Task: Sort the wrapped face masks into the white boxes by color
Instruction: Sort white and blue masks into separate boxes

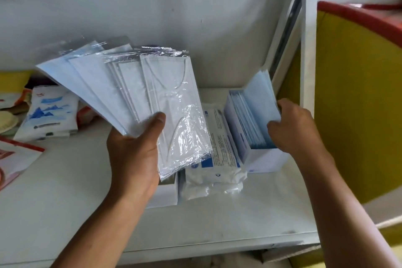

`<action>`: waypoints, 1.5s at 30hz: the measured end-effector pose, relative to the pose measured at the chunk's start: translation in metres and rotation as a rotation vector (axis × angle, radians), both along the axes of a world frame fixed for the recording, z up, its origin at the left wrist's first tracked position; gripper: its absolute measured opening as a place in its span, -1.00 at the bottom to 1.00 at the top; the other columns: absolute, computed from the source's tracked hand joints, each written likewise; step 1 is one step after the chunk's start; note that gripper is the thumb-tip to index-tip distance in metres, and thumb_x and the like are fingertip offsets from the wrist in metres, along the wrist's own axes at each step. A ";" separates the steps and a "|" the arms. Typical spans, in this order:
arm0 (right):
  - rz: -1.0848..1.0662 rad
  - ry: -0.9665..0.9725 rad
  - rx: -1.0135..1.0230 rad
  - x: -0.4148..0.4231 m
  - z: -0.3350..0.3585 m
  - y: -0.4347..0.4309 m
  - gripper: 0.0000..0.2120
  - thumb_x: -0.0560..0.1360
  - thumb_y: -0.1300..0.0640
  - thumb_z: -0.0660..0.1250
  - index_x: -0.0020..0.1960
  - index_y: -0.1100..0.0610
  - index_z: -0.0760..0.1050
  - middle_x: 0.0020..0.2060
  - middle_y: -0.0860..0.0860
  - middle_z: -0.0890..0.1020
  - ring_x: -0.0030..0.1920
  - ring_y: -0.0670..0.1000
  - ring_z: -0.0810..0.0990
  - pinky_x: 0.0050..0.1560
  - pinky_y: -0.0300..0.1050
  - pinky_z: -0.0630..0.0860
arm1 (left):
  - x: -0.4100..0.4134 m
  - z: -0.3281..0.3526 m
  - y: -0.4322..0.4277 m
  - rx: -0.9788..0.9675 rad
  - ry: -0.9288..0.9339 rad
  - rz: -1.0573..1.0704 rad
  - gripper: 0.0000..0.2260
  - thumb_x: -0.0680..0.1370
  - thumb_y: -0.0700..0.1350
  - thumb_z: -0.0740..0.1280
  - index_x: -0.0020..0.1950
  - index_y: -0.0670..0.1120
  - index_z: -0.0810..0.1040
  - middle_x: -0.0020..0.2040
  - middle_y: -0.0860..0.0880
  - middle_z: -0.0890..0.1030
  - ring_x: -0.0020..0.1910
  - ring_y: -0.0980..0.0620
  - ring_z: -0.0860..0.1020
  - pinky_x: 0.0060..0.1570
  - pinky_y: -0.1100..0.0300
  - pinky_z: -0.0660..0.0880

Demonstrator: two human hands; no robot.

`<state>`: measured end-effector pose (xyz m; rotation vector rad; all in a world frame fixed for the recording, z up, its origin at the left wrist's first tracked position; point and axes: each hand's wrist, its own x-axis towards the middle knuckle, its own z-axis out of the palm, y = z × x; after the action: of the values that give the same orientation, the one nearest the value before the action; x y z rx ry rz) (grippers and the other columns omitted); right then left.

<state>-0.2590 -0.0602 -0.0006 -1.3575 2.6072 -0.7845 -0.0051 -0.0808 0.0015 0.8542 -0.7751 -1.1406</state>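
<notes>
Left hand [134, 150] at 7 o'clock grips a fanned stack of wrapped masks [130, 93], thumb on top; the fan spreads toward 10–12 o'clock, white mask in front, blue ones behind. Right hand [293, 128] at 3 o'clock, fingers closed on blue masks [258, 102] standing in the right white box [261, 159]. A second white box [167, 193] sits under the fan. Plastic mask pack [217, 172] lies between the boxes on the white surface [65, 213].

Print runs in fine lines down the plastic pack [219, 137] between the boxes, but it's too blurred to read. Same on the blue-patterned packet [51, 113] at left: nothing legible.
</notes>
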 end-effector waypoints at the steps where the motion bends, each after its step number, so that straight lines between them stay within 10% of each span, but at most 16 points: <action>1: 0.006 0.042 -0.023 0.001 0.001 0.002 -0.65 0.49 0.24 0.38 0.25 0.10 0.42 0.01 0.09 0.57 -0.08 0.14 0.59 -0.39 -0.15 0.53 | 0.001 0.000 0.000 0.004 -0.002 0.002 -0.78 0.47 -0.36 0.45 0.03 -0.10 0.64 -0.12 0.06 0.73 -0.08 0.08 0.68 0.23 -0.20 0.52; 9: 0.000 0.150 0.110 0.001 0.001 0.001 -0.84 0.49 0.22 0.37 0.06 0.14 0.51 -0.24 0.03 0.54 -0.28 0.04 0.54 -0.29 -0.04 0.60 | 0.002 0.004 0.004 0.026 -0.022 -0.007 -0.79 0.46 -0.33 0.47 0.04 -0.09 0.64 -0.11 0.06 0.73 -0.06 0.07 0.69 0.21 -0.21 0.53; 21: 0.031 0.168 -0.167 0.011 -0.003 0.000 -0.73 0.57 0.04 0.36 0.21 0.12 0.60 0.02 0.04 0.67 -0.08 0.02 0.59 -0.10 -0.06 0.59 | -0.001 0.004 0.006 0.061 -0.063 -0.099 -0.78 0.44 -0.36 0.47 0.01 -0.09 0.64 -0.12 0.03 0.74 -0.07 0.06 0.70 0.20 -0.13 0.56; 27: 0.531 -0.856 -0.408 0.084 0.011 0.017 -0.50 0.36 -0.10 0.56 0.16 0.16 0.57 -0.02 0.04 0.73 -0.02 0.00 0.72 -0.06 -0.09 0.63 | -0.003 0.001 0.003 0.102 -0.108 -0.255 -0.69 0.30 -0.25 0.52 0.04 -0.17 0.68 -0.02 -0.16 0.73 0.03 -0.13 0.70 0.19 -0.18 0.55; 33: 0.393 -1.206 -0.540 0.092 -0.008 0.009 -0.59 0.15 0.08 0.63 -0.07 0.25 0.67 -0.13 0.19 0.74 -0.12 0.19 0.73 -0.07 0.10 0.66 | 0.005 -0.001 -0.004 0.211 -0.089 -0.410 -0.56 0.37 0.03 0.46 0.22 -0.06 0.63 0.17 -0.07 0.69 0.23 -0.09 0.61 0.33 -0.20 0.43; 45: 0.196 -1.484 -0.620 0.102 -0.010 0.008 -0.82 0.48 0.45 0.34 -0.02 0.23 0.61 -0.22 0.07 0.74 -0.20 0.04 0.73 -0.08 -0.04 0.68 | 0.002 -0.014 -0.007 0.108 -0.202 -0.360 -0.71 0.45 -0.11 0.43 0.16 -0.13 0.66 0.07 -0.15 0.71 0.13 -0.18 0.66 0.24 -0.31 0.48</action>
<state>-0.1565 -0.0520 -0.0108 -0.5440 1.0797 -1.7069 -0.0032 -0.0882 -0.0127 0.9549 -1.0718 -1.4380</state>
